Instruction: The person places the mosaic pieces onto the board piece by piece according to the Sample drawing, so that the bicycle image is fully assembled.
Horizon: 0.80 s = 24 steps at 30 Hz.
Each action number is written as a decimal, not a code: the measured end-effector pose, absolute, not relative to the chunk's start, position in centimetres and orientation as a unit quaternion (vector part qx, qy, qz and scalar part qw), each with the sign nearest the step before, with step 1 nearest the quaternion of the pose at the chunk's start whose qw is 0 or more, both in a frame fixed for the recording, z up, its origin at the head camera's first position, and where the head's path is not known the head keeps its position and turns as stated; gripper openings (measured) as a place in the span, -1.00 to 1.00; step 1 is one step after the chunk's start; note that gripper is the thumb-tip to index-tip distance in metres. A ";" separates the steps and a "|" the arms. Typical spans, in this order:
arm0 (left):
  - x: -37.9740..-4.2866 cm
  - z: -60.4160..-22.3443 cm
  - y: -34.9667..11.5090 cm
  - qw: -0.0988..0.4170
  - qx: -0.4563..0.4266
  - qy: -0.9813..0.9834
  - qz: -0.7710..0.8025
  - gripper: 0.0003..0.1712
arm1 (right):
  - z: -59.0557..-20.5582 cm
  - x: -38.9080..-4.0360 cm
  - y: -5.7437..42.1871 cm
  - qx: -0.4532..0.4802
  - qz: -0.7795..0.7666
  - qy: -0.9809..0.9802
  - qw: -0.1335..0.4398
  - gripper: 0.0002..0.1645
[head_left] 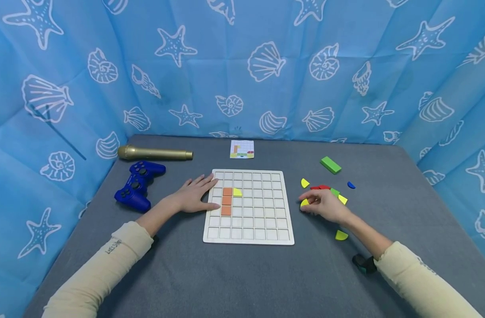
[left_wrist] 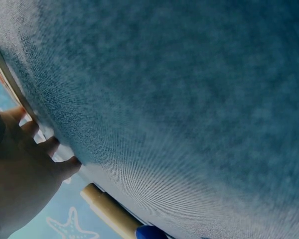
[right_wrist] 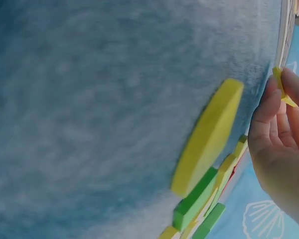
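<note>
My left hand (head_left: 195,194) rests with spread fingers on the left edge of a white grid board (head_left: 248,236). Three orange square tiles (head_left: 226,200) stand in a column on that board, with a yellow quarter-circle tile (head_left: 237,192) beside the top one. To the right of the board, my right hand (head_left: 326,205) pinches another yellow quarter-circle piece (right_wrist: 280,85) between thumb and fingers. Around this hand lie red pieces (head_left: 321,187), a green piece (head_left: 335,192), a yellow square (head_left: 342,199) and more yellow quarter-circles (head_left: 341,235), some partly hidden by the hand.
A small printed pattern card (head_left: 241,149) lies behind the board. At the back left are a gold microphone (head_left: 155,153) and a blue game controller (head_left: 139,185). A green block (head_left: 331,164) and a small blue piece (head_left: 351,185) lie at the right. A blue curtain (head_left: 242,88) encloses the table.
</note>
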<state>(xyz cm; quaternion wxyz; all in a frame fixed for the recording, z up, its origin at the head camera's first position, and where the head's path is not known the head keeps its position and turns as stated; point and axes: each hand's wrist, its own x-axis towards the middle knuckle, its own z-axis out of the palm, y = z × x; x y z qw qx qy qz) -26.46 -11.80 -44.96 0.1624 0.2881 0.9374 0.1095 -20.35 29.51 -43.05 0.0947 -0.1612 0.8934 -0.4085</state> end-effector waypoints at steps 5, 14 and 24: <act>-26.5 -45.1 -11.9 0.160 0.288 0.938 0.109 0.10 | -42.5 -20.6 28.7 -0.111 -0.456 0.873 0.135 -0.64; -26.1 -44.6 -11.7 0.164 0.287 0.938 0.107 0.07 | -42.1 -21.0 25.5 -0.042 -0.508 0.835 0.209 -0.52; -26.2 -44.6 -11.9 0.161 0.293 0.936 0.113 0.07 | -42.7 -21.2 20.7 -0.081 -0.555 0.785 0.262 -0.68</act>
